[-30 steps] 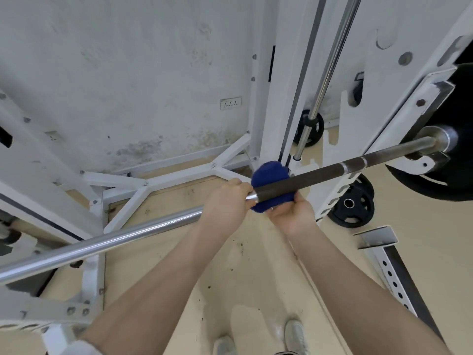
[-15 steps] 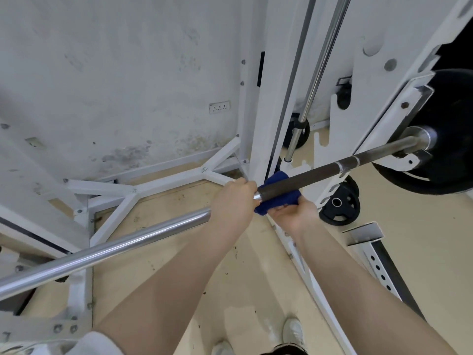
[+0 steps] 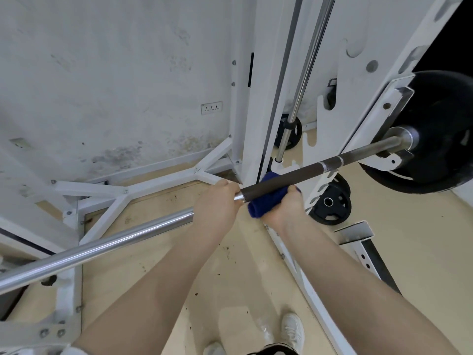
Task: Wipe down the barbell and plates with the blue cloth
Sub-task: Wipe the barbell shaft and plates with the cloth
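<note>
The barbell (image 3: pixel 107 244) runs from lower left to upper right, chrome on the left and dark knurled on the right. A large black plate (image 3: pixel 440 119) sits on its right end, resting in the white rack. My left hand (image 3: pixel 217 208) grips the bar from above where the chrome meets the knurling. Just to its right, my right hand (image 3: pixel 284 211) holds the blue cloth (image 3: pixel 266 203) wrapped under and around the knurled part, with the palm below the bar.
White rack uprights (image 3: pixel 268 85) and floor braces stand behind the bar. A chrome guide rod (image 3: pixel 304 73) rises at the centre. Smaller black plates (image 3: pixel 332 203) lean on the floor under the bar. A perforated steel post (image 3: pixel 366 249) lies at the right. My shoes (image 3: pixel 291 331) are below.
The cloth has turned round the bar: its bulk, above the bar a second ago, now hangs below it in my right hand. The view has shifted right, showing more of the plate.
</note>
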{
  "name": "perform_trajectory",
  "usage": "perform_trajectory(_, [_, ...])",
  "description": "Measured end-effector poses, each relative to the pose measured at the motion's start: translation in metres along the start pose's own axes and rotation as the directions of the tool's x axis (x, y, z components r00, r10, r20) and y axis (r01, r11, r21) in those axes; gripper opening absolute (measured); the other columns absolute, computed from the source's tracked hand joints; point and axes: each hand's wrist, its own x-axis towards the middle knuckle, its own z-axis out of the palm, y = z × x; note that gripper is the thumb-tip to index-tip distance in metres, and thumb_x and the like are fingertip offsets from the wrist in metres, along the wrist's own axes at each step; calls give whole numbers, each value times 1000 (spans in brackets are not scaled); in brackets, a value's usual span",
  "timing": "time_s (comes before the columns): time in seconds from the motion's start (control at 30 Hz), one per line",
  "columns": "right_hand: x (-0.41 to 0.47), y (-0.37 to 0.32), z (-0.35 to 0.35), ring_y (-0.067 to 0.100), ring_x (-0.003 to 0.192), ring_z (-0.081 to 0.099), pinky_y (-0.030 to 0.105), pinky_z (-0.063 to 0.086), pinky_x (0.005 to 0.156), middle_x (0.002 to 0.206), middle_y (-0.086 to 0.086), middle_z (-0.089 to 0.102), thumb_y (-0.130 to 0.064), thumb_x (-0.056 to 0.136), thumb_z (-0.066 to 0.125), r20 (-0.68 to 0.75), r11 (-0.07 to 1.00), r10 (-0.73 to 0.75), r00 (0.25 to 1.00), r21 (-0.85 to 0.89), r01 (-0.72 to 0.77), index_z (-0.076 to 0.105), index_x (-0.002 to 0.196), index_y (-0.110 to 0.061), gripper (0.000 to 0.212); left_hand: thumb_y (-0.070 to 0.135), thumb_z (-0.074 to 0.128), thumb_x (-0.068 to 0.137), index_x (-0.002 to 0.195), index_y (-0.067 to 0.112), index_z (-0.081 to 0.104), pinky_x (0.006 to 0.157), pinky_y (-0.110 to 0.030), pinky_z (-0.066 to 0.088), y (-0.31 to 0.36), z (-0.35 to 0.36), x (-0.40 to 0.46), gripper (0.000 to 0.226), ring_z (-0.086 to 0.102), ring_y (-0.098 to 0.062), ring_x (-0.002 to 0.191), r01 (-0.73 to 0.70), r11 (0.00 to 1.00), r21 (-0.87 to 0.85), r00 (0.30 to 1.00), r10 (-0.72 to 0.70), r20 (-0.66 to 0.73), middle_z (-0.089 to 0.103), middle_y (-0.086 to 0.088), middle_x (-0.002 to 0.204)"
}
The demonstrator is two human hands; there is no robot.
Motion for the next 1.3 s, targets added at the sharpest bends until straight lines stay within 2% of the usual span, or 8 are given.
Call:
perform_trajectory(0.07, [0, 15, 6, 25, 79, 59, 38, 48, 66, 86, 4, 63, -41, 97, 36, -21, 997, 48, 999, 68, -46, 55, 92, -21, 28, 18, 54, 87, 95, 12, 61, 74, -41, 50, 1, 0, 1, 13, 58, -27, 85, 27, 1000, 1, 999, -27, 18, 58, -6, 96])
perform_trajectory(0.17, [0, 8, 4, 35, 109, 57, 49, 45, 95, 119, 12, 62, -43, 97, 36, -51, 993, 100, 994, 69, -97, 55, 120, -16, 40, 16, 51, 86, 86, 13, 55, 64, -35, 43, 5, -2, 5, 5, 55, -25, 79, 59, 996, 62, 996, -63, 66, 54, -6, 89])
perform_trajectory(0.33, [22, -50, -31, 27, 88, 58, 37, 43, 70, 113, 7, 58, -30, 101, 26, -100, 997, 51, 994, -46, -55, 54, 120, -14, 37, 25, 50, 89, 104, 14, 59, 76, -34, 46, 25, 5, 11, 20, 54, -22, 94, 49, 998, 35, 999, -49, -20, 60, -3, 100])
perform_trajectory(0.4, [22, -59, -41, 21, 65, 53, 30, 45, 65, 89, 9, 57, -19, 97, 28, -32, 997, 66, 997, -48, -67, 55, 97, -12, 28, 27, 50, 90, 114, 17, 55, 82, -32, 45, 39, 13, 15, 26, 53, -20, 99, 9, 1000, -3, 1000, -10, -25, 59, -2, 108])
perform_trajectory(0.57, [3, -63, -46, 36, 96, 56, 45, 45, 89, 113, 21, 59, 0, 63, 36, 230, 984, 77, 970, -173, -37, 55, 112, 1, 53, 29, 46, 91, 115, 20, 51, 86, -32, 40, 65, 30, 32, 26, 51, -19, 103, -10, 997, 83, 1000, 11, -19, 58, 0, 111])
perform_trajectory(0.87, [25, -147, -67, 20, 47, 56, 26, 40, 59, 65, 12, 60, 6, 88, 25, -33, 998, 5, 999, -56, -7, 49, 93, -5, 27, 40, 44, 92, 121, 22, 51, 87, -30, 36, 92, 47, 51, 35, 50, -20, 107, -35, 994, 104, 999, 38, -22, 59, 1, 111])
perform_trajectory(1.07, [24, -130, -74, 35, 92, 57, 46, 47, 81, 106, 20, 60, 9, 85, 23, 104, 959, 70, 992, -282, -38, 55, 116, -9, 48, 37, 43, 93, 132, 24, 40, 97, -33, 33, 119, 59, 66, 42, 46, -22, 114, -71, 988, 141, 997, 72, -1, 51, 2, 126])
perform_trajectory(1.3, [41, -201, -89, 20, 65, 48, 32, 41, 55, 76, 6, 50, 5, 77, 36, -130, 1000, -19, 991, 5, 20, 49, 79, -9, 19, 37, 42, 94, 132, 23, 42, 99, -34, 31, 146, 74, 92, 41, 42, -24, 117, -97, 976, 196, 995, 102, -13, 51, -1, 127])
